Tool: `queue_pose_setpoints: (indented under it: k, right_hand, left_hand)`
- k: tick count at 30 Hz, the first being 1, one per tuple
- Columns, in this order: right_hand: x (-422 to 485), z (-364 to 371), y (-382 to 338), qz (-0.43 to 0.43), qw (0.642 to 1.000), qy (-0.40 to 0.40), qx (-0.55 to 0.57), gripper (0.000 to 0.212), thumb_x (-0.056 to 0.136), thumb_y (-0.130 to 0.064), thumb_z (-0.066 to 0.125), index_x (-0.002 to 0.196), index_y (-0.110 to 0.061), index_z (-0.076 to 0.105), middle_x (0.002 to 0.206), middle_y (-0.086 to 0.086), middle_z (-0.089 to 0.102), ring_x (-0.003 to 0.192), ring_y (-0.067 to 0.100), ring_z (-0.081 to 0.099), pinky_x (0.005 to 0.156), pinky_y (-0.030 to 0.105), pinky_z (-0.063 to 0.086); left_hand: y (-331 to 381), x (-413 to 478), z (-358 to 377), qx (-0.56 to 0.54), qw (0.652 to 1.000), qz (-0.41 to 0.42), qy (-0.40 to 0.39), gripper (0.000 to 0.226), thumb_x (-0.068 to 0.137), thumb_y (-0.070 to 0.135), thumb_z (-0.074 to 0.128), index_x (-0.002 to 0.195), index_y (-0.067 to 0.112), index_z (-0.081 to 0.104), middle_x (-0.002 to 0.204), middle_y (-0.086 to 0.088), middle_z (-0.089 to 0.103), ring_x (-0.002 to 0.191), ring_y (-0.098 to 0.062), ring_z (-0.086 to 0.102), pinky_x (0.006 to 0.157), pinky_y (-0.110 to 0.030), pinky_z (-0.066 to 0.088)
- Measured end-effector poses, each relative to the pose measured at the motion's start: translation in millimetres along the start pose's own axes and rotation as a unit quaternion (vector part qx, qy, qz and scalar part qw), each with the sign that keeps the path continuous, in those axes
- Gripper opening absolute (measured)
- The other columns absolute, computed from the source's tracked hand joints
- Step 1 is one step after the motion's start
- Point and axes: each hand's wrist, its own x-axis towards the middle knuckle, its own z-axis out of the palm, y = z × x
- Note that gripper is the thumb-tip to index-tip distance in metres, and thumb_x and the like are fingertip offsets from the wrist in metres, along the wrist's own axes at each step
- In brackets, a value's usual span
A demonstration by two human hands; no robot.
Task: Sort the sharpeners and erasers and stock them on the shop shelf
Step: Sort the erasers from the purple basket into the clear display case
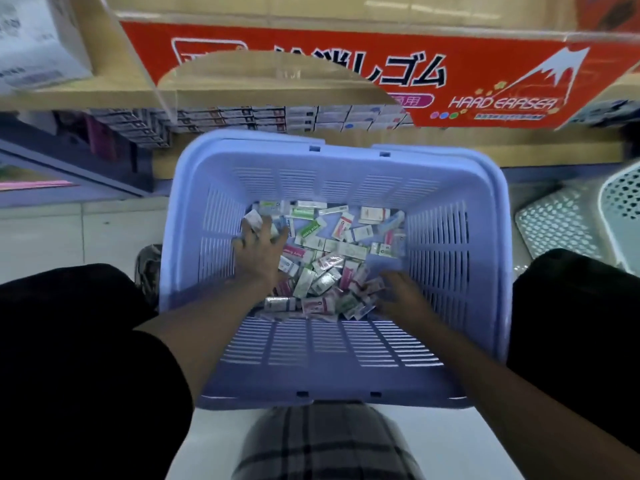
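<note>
Fingers: those of the left hand (260, 249) are spread and fairly straight (247, 237), laid flat on the heap at its far-left edge. We see no packet closed inside them. The right hand (400, 294) is motion-blurred. Its fingers point into the near-right part of the heap, but we cannot tell whether they are loose or pinching something.

Stock: the small wrapped packets (322, 268) lie jumbled, none sorted, across the floor of the lavender basket (346, 355). Print is too blurred to separate sharpeners from erasers by label. We note green, pink and white wrappers only.

Basket: it sits between our knees, its far rim close under the shelf (104, 95). On the tier below the shelf board, flat boxes (242, 117) are already stacked in rows. Above them stands a red carton (346, 64) printed HARD ERASER. A white perforated basket (561, 220) lies off to the right, on the floor.

Judgement: early sorting stage, with nothing from the heap on the shelf yet.

Risks from here:
- Mis-sorting. Wrappers look alike in size and shape, and both hands rake at once, so a wrong type could ride along in a handful.
- Drops. The packets are small and glossy, so a loose scoop with spread fingers may shed some over the basket wall or onto the floor between the knees.
- Tipping. The basket looks tilted, and a hard push on one side could shift it.
- Knocking the stacked boxes when reaching in under the red carton.
</note>
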Motion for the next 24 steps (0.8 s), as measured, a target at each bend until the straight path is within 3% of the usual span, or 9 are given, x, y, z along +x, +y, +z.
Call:
queue_pose_setpoints:
  k: [3,6,8,12,16,19,24]
  right_hand:
    - [10.3,-0.9,-4.7,0.012,1.0,0.005,0.019,0.044,0.085,0.005,0.058,0.128,0.0,0.049,0.119,0.012,0.045,0.107,0.037,0.055,0.085,0.045,0.051]
    - [19.0,4.6,-4.6,0.018,0.998,0.011,0.054,0.045,0.085,0.0,0.059,0.129,-0.007,0.051,0.118,0.012,0.049,0.098,0.033,0.059,0.08,0.048,0.054]
    - [21.9,10.5,-5.6,0.02,0.998,0.008,0.061,0.041,0.084,0.0,0.06,0.124,-0.006,0.055,0.115,0.012,0.053,0.095,0.03,0.059,0.079,0.044,0.054]
    - [21.6,23.8,-3.7,0.021,0.998,-0.01,0.063,0.027,0.084,-0.009,0.058,0.111,-0.006,0.061,0.1,0.018,0.061,0.084,0.03,0.06,0.069,0.04,0.051]
    - [18.8,27.5,-2.1,0.017,0.999,-0.011,0.043,0.028,0.09,-0.01,0.056,0.117,-0.004,0.059,0.099,0.018,0.06,0.082,0.026,0.058,0.065,0.032,0.048]
    - [20.8,29.0,-1.8,0.015,0.998,-0.014,0.051,0.021,0.089,-0.008,0.058,0.109,-0.003,0.063,0.097,0.019,0.061,0.078,0.025,0.057,0.056,0.024,0.04]
    - [22.5,30.2,-3.1,0.016,0.997,-0.017,0.076,0.016,0.088,-0.013,0.061,0.103,-0.007,0.067,0.096,0.016,0.063,0.082,0.027,0.064,0.063,0.028,0.05]
  left_hand:
    - [-3.6,4.0,7.1,0.055,0.998,0.015,0.023,0.101,0.07,0.061,0.07,0.147,0.028,0.013,0.153,-0.015,0.009,0.131,-0.043,0.028,0.099,-0.043,0.033]
    - [-6.8,7.7,3.1,0.087,0.996,0.018,0.023,0.105,0.068,0.066,0.068,0.146,0.025,0.012,0.155,-0.017,0.005,0.117,-0.034,0.045,0.094,-0.038,0.038]
    - [-7.0,9.0,-1.8,0.077,0.997,0.013,0.017,0.099,0.071,0.062,0.068,0.145,0.024,0.015,0.155,-0.016,0.006,0.117,-0.034,0.047,0.095,-0.037,0.038]
    - [-9.5,4.4,-6.6,0.061,0.997,0.032,0.016,0.078,0.079,0.051,0.065,0.14,0.02,0.028,0.139,-0.011,0.028,0.11,-0.031,0.048,0.093,-0.037,0.036]
    - [-13.9,3.2,-6.1,0.071,0.996,0.057,0.01,0.075,0.077,0.055,0.064,0.134,0.019,0.032,0.132,-0.008,0.035,0.106,-0.03,0.051,0.09,-0.036,0.035]
    - [-16.7,6.8,-7.1,0.063,0.995,0.077,0.0,0.073,0.077,0.054,0.065,0.135,0.021,0.035,0.136,-0.005,0.036,0.112,-0.03,0.05,0.095,-0.036,0.033]
    - [-19.6,7.6,-0.7,0.052,0.994,0.1,0.014,0.071,0.075,0.053,0.069,0.132,0.024,0.039,0.129,-0.002,0.04,0.109,-0.028,0.05,0.097,-0.037,0.026]
